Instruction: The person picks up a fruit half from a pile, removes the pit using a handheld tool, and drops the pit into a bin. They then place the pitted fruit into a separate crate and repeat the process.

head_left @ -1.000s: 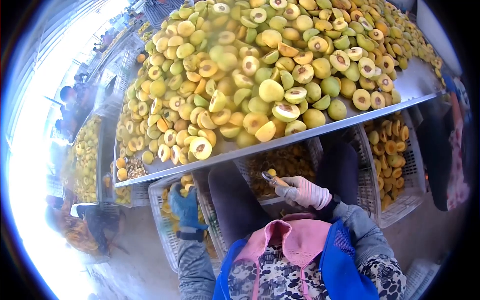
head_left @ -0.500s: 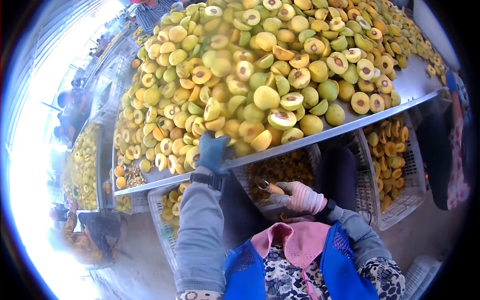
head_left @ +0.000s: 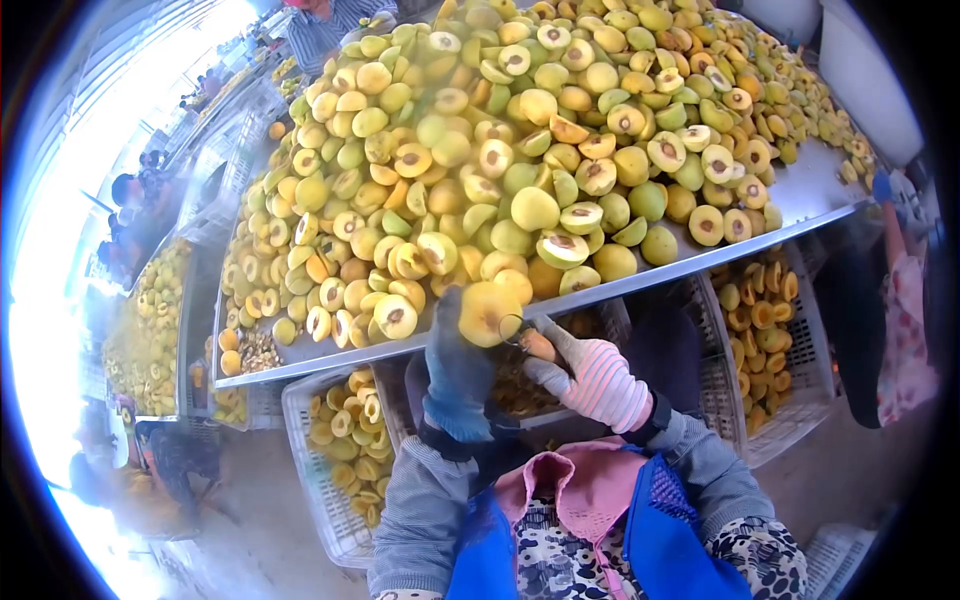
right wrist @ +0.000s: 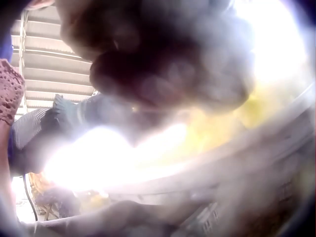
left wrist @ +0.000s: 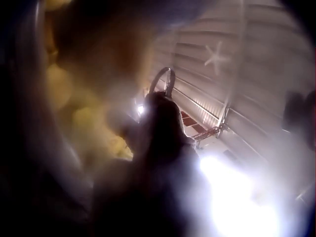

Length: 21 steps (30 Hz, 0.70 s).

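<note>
In the head view, my left hand [head_left: 458,375], in a blue-grey glove, holds a yellow peach half [head_left: 487,312] just in front of the table's metal edge. Its cut face is turned up. My right hand [head_left: 600,382], in a striped pale glove, grips the wooden handle of a pitting tool [head_left: 538,346]. The tool's metal loop overlaps the right side of the peach half. Many halved peaches [head_left: 535,208], several with the stone showing, are heaped on the table [head_left: 812,190] beyond both hands. Both wrist views are blurred and dark around the hands.
A white crate [head_left: 345,545] of pitted halves stands below on the left, and another crate [head_left: 812,400] on the right. Between the legs is a container partly hidden by the hands. Stones [head_left: 258,352] lie at the table's left corner. Other people [head_left: 325,35] are around the table.
My left hand went from the left crate up to the heap, then came back to the middle with a peach half. My right hand has raised the pitting tool to meet it.
</note>
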### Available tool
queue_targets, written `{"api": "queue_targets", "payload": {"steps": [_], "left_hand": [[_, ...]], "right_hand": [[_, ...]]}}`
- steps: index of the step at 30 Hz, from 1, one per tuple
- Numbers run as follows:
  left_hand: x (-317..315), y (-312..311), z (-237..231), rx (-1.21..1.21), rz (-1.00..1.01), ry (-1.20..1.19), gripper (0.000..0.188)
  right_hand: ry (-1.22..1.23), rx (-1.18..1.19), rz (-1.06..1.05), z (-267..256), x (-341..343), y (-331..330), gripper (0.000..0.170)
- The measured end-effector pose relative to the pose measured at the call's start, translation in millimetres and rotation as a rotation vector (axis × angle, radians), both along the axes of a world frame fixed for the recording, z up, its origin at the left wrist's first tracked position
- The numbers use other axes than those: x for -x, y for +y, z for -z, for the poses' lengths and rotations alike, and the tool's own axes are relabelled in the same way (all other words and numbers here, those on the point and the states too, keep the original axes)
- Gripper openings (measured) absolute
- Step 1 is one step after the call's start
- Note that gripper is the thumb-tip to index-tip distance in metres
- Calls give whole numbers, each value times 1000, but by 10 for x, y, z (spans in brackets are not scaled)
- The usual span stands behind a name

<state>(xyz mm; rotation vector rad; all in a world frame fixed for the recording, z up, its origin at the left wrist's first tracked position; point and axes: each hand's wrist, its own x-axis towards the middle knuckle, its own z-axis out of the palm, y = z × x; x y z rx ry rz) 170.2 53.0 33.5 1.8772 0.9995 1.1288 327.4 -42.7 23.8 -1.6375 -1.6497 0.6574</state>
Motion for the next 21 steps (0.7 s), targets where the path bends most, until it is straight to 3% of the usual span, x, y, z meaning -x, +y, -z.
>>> {"api": "queue_targets", "payload": {"steps": [1,4,5,8,10,11,12,14,16,18,19,20,21], "left_hand": [[26,-4,-17,-190,-2,207,46],[-132,-185,-67,392,113,-451,40],[-123,-213,-164,71,91,-144,35],[-109,-241,-41,85,21,-101,34],[-114,-198,229,377,7,-334,40],[-71,-176,499,284,-25,-247,46],[-41,-184,533,44,-49,-84,48],[9,-219,469,-590,-195,290,49],[41,-248,521,-555,-126,335,51],[11,-226,492,-228,-79,180,51],[8,-182,437,-63,-92,92,51],[63,-119,360,13,-137,50,51],[140,-54,314,74,-192,22,51]], "right_hand": [[-42,2,5,-8,-4,-8,62],[-152,11,-7,33,-14,-23,62],[-186,13,-15,39,-16,-28,62],[-197,62,-42,-41,16,-60,57],[-164,32,-39,39,55,-98,53],[-122,4,-42,151,60,-127,50],[-87,-36,-44,243,69,-149,47],[-44,31,-54,205,75,-205,44],[53,0,-124,350,61,-218,41],[565,298,-333,362,-6,-240,53],[944,411,-390,515,56,-252,28],[628,187,-595,745,-72,-241,69],[580,174,-602,632,-191,-102,66]]}}
